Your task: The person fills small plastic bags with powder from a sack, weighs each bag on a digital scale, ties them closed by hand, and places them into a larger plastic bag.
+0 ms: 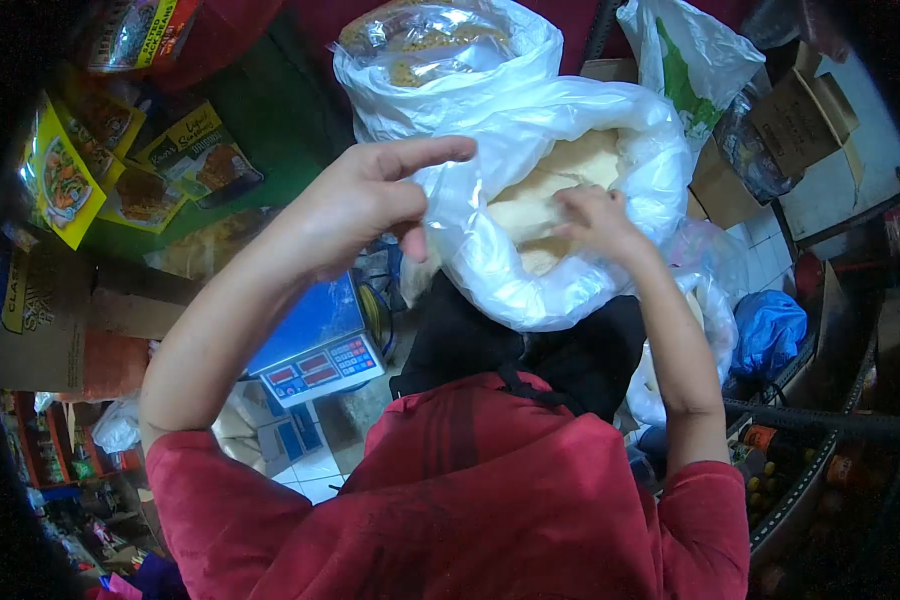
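A large white plastic sack (660, 130) stands open in front of me, its rim rolled outward. Pale powder or fine grain (590, 160) fills it. My right hand (598, 218) is inside the mouth of the sack, fingers curled at a pale, smooth shape lying over the powder; I cannot make out what it is. My left hand (375, 190) hovers at the sack's left rim with the index finger stretched out and the thumb apart from it. Nothing shows in that hand.
Behind the sack stands another white bag (400, 105) with clear-wrapped yellowish contents. A digital scale (320, 368) sits at lower left. Yellow seasoning packets (65, 180) hang at left. To the right are an open cardboard box (795, 125), a blue plastic bag (770, 330) and metal shelving.
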Tool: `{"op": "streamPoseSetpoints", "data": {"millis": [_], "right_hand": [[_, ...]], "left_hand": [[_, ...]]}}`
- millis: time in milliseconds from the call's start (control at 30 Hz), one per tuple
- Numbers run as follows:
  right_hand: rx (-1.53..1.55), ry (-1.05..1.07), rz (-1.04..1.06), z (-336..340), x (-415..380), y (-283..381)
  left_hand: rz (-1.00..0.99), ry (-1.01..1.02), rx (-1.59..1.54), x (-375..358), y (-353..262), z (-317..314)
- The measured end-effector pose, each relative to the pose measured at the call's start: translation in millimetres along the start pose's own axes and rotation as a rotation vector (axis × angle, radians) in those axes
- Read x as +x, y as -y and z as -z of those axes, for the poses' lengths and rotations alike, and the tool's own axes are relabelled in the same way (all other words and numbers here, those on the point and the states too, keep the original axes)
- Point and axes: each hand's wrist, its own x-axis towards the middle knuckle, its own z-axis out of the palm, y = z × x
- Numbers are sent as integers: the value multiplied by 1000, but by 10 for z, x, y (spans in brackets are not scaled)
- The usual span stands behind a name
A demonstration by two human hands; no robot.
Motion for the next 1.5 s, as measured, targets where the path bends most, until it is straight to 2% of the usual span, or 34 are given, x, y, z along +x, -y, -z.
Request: {"op": "streamPoseSetpoints", "data": {"millis": [67,200,267,333,467,600,733,800,833,900,933,1000,1100,1200,1333,1500], "right_hand": [[118,-122,-58,308,-128,-111],[304,-140,-152,893,-287,-198],[348,-205,-5,1118,-322,-190],[334,-211,-4,1281,-350,-108],[371,-234,15,1358,-331,259],[299,-254,53,1162,-266,289],[95,-236,11,1153,-259,419],[-244,-239,5,1306,-284,637],[-245,-238,5,1393,-271,736],[-581,-166,15,1585,-212,938],[-581,-165,14,1649,-171,1042],[-806,-123,17,1769,-76,1282],[-942,-38,102,2076,-74,1779],[-1038,-71,191,2111,-17,1958],[-1027,-74,239,2178,62,2239],[-963,-134,283,2139,191,2279]], "left_hand": [[-40,20,-59,89,-38,-91],[-10,73,-108,513,68,-165],[1,51,-98,687,123,-236],[21,52,-68,800,115,-282],[42,111,-63,910,122,-299],[17,114,-67,808,91,-338],[1,60,-37,764,102,-391],[0,60,-31,756,127,-407],[-5,60,-21,753,144,-416],[-10,63,-11,735,148,-436],[-28,45,-6,713,136,-442],[-48,21,-2,688,119,-416],[-53,71,10,644,96,-315],[-122,-28,-33,493,37,-272],[-125,-46,-22,315,26,-85],[-135,-183,-27,137,50,60]]}}
